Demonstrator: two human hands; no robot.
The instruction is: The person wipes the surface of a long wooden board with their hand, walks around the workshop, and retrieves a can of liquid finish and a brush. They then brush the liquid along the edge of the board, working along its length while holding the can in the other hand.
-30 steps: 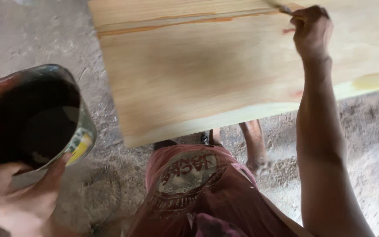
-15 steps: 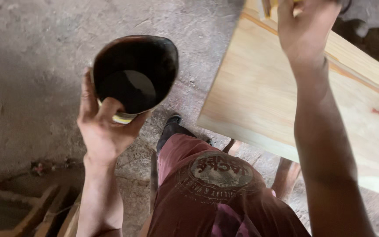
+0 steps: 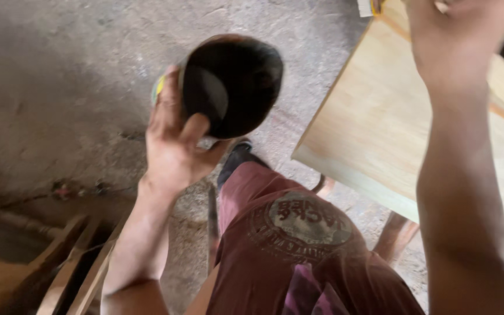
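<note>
My left hand [image 3: 173, 143] grips a dark, stained can [image 3: 231, 84] by its side, with the open mouth facing the camera and dark liquid inside. My right hand [image 3: 459, 35] is raised at the top right above a pale wooden board [image 3: 380, 128]. Its fingers are closed around something small at the frame's edge, too cut off to name. The board rests on a reddish wooden stand [image 3: 395, 236]. My maroon shorts [image 3: 298, 245] fill the lower middle of the view.
A rough grey concrete floor [image 3: 59, 87] lies under everything. Wooden slats [image 3: 71, 268] lie at the bottom left. A dark shoe [image 3: 234, 160] shows under the can.
The view has swung left and the board has shifted to the right of the frame. My left hand has lifted the can from the lower left towards the centre and tilted it.
</note>
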